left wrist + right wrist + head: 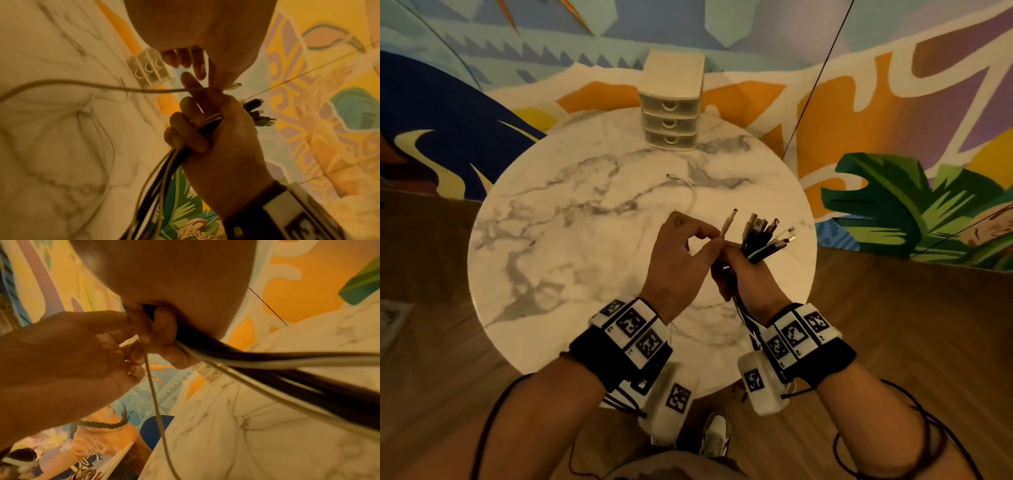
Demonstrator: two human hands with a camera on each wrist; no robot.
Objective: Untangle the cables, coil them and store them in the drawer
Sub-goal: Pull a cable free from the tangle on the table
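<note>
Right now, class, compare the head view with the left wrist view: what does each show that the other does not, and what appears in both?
Only the head view shows the whole round marble table, both wristbands, a shoe on the wooden floor, and the drawer unit's top. Only the left wrist view shows the right hand's fingers curled round the cable bundle from the palm side. Both show the drawer unit with three shut drawers, the left hand pinching a white cable, and the right hand gripping the bundle's plugs.
</note>
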